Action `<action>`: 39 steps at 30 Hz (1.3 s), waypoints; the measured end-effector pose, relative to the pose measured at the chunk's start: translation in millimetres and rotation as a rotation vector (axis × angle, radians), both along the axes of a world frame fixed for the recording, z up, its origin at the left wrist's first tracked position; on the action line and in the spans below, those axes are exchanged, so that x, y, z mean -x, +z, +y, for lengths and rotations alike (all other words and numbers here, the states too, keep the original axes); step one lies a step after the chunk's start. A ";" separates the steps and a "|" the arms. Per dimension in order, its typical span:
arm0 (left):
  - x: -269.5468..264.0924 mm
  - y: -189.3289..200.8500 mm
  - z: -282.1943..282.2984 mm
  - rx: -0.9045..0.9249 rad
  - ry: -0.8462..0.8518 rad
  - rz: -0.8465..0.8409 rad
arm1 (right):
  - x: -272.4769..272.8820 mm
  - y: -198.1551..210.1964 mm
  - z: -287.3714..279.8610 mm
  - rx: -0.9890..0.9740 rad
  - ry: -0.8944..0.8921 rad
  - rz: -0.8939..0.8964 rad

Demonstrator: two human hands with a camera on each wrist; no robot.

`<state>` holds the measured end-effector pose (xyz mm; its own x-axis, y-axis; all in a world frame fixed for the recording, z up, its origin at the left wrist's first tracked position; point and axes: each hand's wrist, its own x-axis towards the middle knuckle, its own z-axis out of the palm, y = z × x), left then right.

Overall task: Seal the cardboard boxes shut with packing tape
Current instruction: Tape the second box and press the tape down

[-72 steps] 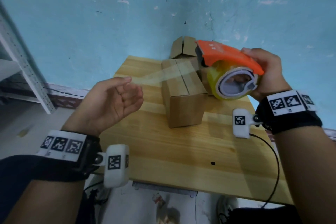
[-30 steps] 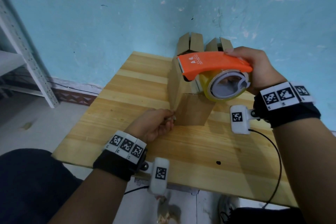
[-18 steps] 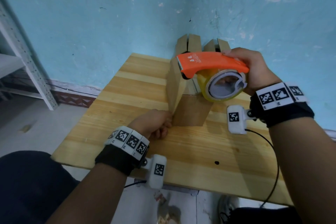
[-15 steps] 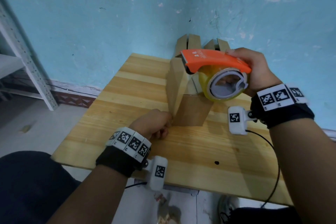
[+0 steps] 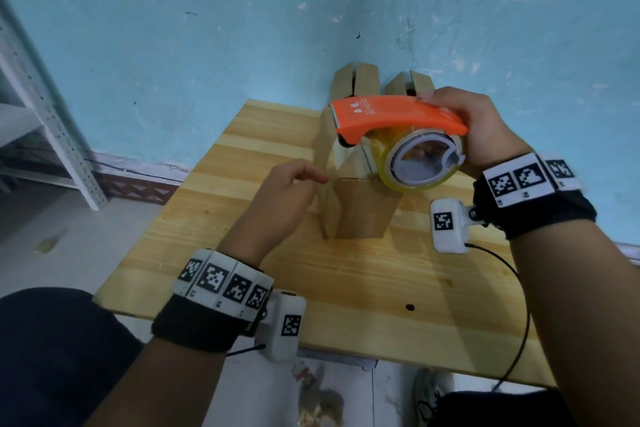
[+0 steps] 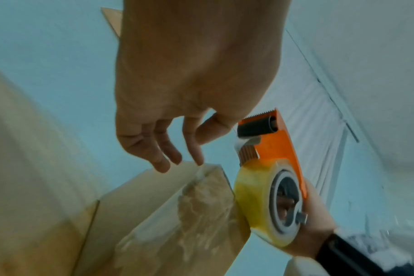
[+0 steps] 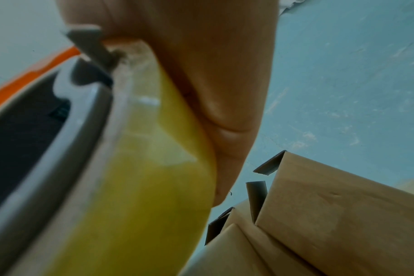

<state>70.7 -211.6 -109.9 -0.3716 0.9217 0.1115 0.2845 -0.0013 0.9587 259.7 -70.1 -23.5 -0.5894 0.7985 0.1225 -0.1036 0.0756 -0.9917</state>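
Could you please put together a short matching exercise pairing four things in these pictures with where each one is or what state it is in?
Things:
1. tape dispenser
2. front box
3. left hand
4. back boxes

States:
A. against the wall, flaps standing open
B. gripped by the right hand above the front box
C. flaps closed, clear tape running down its left side
D. fingers straight, by the taped side of the front box

Pairs: 1-B, 2-C, 3-D, 4-A
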 end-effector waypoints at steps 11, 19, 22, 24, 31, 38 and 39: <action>1.4 14.4 -4.5 -0.269 -0.097 -0.267 | -4.0 -3.5 2.6 0.026 0.005 0.021; -18.8 21.5 8.2 -0.254 -0.117 -0.068 | -7.3 -2.8 -1.7 0.030 0.023 0.054; -25.0 25.8 14.0 -0.277 -0.106 -0.086 | -10.0 -3.8 -1.9 -0.003 0.030 0.034; -24.0 25.1 15.9 -0.266 -0.103 -0.044 | -11.3 -2.6 -2.9 0.003 0.031 0.035; -2.0 6.2 11.2 -0.180 -0.100 0.130 | -8.6 -2.7 -0.3 -0.020 0.029 0.008; 9.0 -8.1 4.6 -0.165 -0.044 0.152 | -5.8 -3.6 1.7 -0.019 0.014 -0.012; 10.0 -8.5 4.1 -0.162 -0.033 0.164 | -6.0 -3.4 1.4 -0.013 0.015 -0.017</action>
